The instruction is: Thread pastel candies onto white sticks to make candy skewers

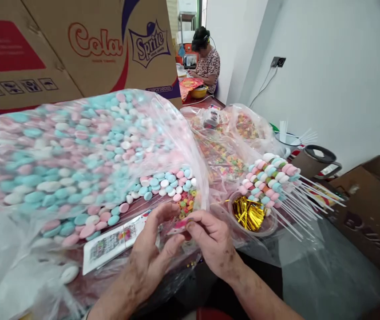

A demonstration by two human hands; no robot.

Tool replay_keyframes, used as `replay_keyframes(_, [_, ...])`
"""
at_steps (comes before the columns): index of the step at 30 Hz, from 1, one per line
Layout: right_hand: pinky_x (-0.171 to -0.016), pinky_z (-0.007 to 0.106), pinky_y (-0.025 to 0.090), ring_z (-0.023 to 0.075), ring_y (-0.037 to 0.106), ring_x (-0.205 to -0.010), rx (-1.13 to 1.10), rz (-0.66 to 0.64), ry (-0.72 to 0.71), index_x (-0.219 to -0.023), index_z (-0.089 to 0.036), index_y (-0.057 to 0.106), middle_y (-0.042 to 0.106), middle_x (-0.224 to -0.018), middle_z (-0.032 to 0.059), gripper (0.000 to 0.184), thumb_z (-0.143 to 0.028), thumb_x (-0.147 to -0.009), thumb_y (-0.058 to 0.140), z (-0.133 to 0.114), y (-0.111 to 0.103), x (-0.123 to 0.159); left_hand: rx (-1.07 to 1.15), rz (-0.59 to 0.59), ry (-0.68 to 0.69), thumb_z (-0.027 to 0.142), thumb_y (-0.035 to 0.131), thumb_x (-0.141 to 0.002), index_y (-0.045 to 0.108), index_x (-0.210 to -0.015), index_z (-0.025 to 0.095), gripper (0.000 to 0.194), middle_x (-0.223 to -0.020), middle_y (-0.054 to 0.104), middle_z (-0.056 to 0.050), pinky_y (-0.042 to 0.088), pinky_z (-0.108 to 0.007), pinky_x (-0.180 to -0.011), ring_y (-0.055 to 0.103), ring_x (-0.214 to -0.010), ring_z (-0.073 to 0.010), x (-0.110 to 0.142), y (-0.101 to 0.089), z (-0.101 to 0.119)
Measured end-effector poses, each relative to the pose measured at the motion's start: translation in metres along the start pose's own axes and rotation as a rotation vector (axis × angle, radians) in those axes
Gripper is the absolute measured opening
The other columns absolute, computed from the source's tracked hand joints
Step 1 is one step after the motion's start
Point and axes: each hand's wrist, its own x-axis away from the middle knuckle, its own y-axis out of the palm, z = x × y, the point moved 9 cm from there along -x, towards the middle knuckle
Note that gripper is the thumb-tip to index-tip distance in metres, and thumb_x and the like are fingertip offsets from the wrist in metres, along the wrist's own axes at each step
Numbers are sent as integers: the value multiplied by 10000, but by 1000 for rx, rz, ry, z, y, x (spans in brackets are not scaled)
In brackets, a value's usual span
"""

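My right hand (215, 244) pinches a small pink-and-clear plastic packet (178, 226) between thumb and fingers. On the packet's other side is my left hand (153, 251), its thumb and forefinger apart around it; whether they touch it I cannot tell. Behind both hands, ring-shaped fruit-coloured candies (187, 202) lie beside pink, blue and white marshmallows (163, 182). A stack of printed white bags (115, 242) rests left of my left hand. Right of my right hand stands a clear round tub (271, 226) with gold twist ties (248, 213).
Marshmallow skewers on white sticks (271, 180) lie across the tub's far side. A big plastic bag of marshmallows (77, 146) covers the left, before a cardboard box (93, 49). A dark mug (313, 160) and open carton (370, 204) are rightward. A person (206, 62) sits behind.
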Motion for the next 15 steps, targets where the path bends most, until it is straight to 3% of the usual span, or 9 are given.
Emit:
replay_keyframes(2, [-631, 208, 448, 110, 556, -667, -32, 18, 2, -877, -192, 648, 620, -731, -16, 136, -283, -897, 549, 2, -8, 3, 128, -94, -156, 313, 565, -912, 482, -1284, 236, 389, -1186, 627, -70, 504, -320, -882, 604, -1062, -222, -2, 6, -12])
replay_keyframes(4, [-640, 208, 448, 110, 565, -668, -48, 38, 14, -884, -201, 656, 628, -712, -22, 139, -287, -906, 548, 8, -15, 5, 200, -200, -269, 342, 579, -900, 611, -1077, 192, 234, -980, 684, -45, 516, -277, -747, 641, -871, -194, -4, 13, -17])
replay_keyframes(6, [-636, 208, 448, 107, 570, -648, -65, 22, 46, -879, -203, 653, 626, -685, -28, 150, -293, -916, 539, 16, -17, 6, 223, -254, -322, 352, 568, -898, 636, -896, 164, 201, -807, 673, -21, 485, -246, -638, 611, -717, -160, -7, 17, -16])
replay_keyframes(10, [-654, 211, 460, 111, 595, -714, -43, -54, 103, -1001, -218, 611, 659, -850, -15, 128, -270, -890, 576, 19, -16, 1, -20, -279, -270, 309, 496, -914, 589, -758, 179, 223, -672, 608, 19, 404, -224, -560, 531, -616, -131, -14, 14, -5])
replay_keyframes(12, [-703, 215, 453, 119, 595, -782, 97, -96, 34, -994, -217, 617, 656, -895, -9, 133, -216, -862, 600, 5, -15, -3, -172, -306, -181, 295, 488, -906, 566, -721, 192, 226, -656, 596, 26, 390, -229, -561, 525, -611, -134, -15, 15, 3])
replay_keyframes(15, [-736, 220, 420, 120, 576, -784, 376, -105, -157, -836, -183, 640, 639, -804, -4, 89, -138, -861, 568, -24, -14, -6, -208, -329, -135, 344, 450, -929, 584, -800, 215, 227, -668, 615, 28, 409, -221, -529, 546, -589, -139, -14, 18, 1])
